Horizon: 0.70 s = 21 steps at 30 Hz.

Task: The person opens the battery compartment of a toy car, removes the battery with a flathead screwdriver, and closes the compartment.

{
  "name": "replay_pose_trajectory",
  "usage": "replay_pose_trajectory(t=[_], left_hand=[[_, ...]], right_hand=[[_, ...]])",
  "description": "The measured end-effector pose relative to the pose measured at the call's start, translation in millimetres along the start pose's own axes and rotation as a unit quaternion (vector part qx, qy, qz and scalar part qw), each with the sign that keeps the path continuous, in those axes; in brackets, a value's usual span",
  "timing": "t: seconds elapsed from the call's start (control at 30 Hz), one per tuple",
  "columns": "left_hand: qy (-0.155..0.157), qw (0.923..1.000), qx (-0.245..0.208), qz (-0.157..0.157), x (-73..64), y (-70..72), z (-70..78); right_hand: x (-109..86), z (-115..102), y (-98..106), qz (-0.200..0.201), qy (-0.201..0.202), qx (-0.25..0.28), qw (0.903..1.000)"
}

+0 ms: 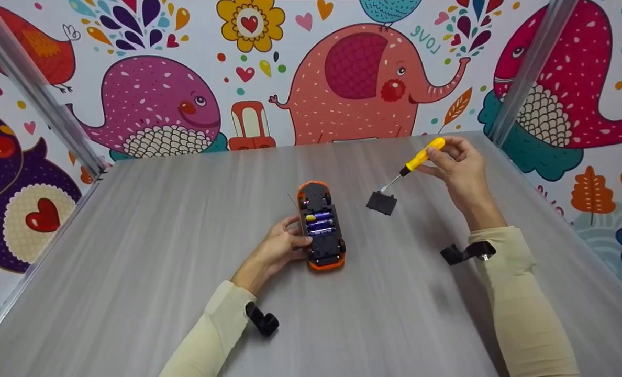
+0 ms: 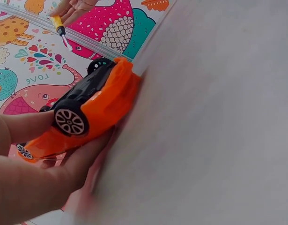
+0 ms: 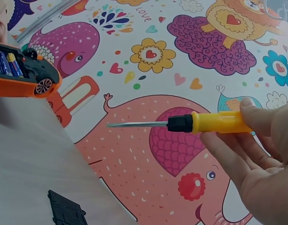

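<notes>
An orange toy car [image 1: 325,256] is turned underside up, its battery compartment uncovered and several purple batteries [image 1: 321,224] inside, one with a yellow end. My left hand [image 1: 279,242] grips the car by its side, the thumb over the edge near a wheel [image 2: 71,121]. In my right hand [image 1: 463,173] a yellow-handled screwdriver [image 3: 218,123] is pinched between thumb and fingers, its metal tip angled down and to the left. A black battery cover [image 1: 381,203] lies on the table to the right of the car, just below the screwdriver tip in the head view.
The grey wood-grain table [image 1: 185,209] runs back to a wall [image 1: 269,78] printed with colourful cartoon animals. Metal posts [image 1: 531,73] stand at both far corners. A black strap [image 1: 468,253] is worn on each sleeved wrist.
</notes>
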<state>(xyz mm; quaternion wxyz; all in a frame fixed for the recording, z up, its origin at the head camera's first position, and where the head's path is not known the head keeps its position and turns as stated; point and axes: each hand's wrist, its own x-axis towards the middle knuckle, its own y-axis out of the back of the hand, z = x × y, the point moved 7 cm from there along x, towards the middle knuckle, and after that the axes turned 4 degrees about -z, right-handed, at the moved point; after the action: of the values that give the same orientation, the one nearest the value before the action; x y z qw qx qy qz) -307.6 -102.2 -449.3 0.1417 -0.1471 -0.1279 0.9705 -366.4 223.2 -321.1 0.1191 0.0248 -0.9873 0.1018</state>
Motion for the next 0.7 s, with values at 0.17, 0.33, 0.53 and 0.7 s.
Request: replay_pose_trajectory(t=[0.17, 0.33, 0.53, 0.7], left_hand=[[0.005, 1.0000, 0.000, 0.001, -0.6, 0.1, -0.6], [0.009, 1.0000, 0.002, 0.001, -1.2, 0.5, -0.8], [0.007, 1.0000, 0.004, -0.002, -1.5, -0.3, -0.3], [0.004, 1.0000, 0.004, -0.007, -0.6, -1.2, 0.2]], right_hand=[[-1.2, 3.5, -9.7, -0.018, -0.007, 0.002, 0.9998], [-3.1, 3.8, -21.4, -0.032, -0.007, -0.007, 0.9994], [-6.7, 5.2, -33.1, -0.039, -0.007, -0.034, 0.9986], [-10.6, 7.4, -44.5, -0.054, 0.003, -0.066, 0.9964]])
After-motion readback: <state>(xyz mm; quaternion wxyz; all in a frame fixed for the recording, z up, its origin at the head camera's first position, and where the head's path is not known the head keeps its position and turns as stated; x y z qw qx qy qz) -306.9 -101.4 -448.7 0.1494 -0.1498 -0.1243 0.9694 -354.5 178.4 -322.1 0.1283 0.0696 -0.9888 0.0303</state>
